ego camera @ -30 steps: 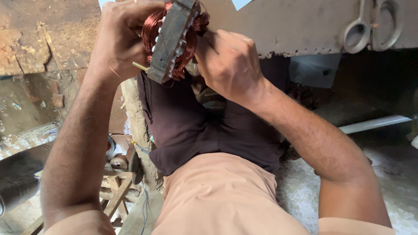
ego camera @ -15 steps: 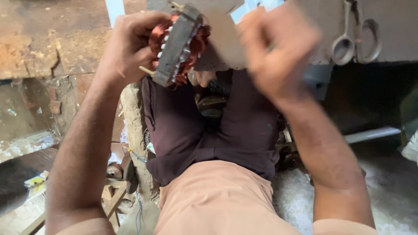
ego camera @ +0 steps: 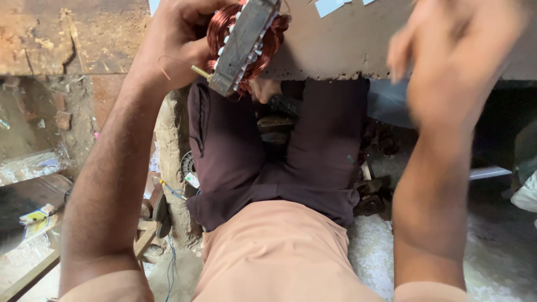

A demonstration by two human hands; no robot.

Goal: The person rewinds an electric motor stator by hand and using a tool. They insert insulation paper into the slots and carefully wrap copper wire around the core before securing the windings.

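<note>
Gripping a motor stator (ego camera: 244,42) with copper windings at the surface (ego camera: 347,47) edge, the left hand (ego camera: 179,42) stays clamped; the blurred right hand (ego camera: 447,61) hangs free, its grip apart; windings look in place.

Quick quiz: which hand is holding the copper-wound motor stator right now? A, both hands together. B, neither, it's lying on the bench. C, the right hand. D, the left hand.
D: the left hand grips the stator at the bench edge, while the blurred right hand is raised clear of it.
</note>
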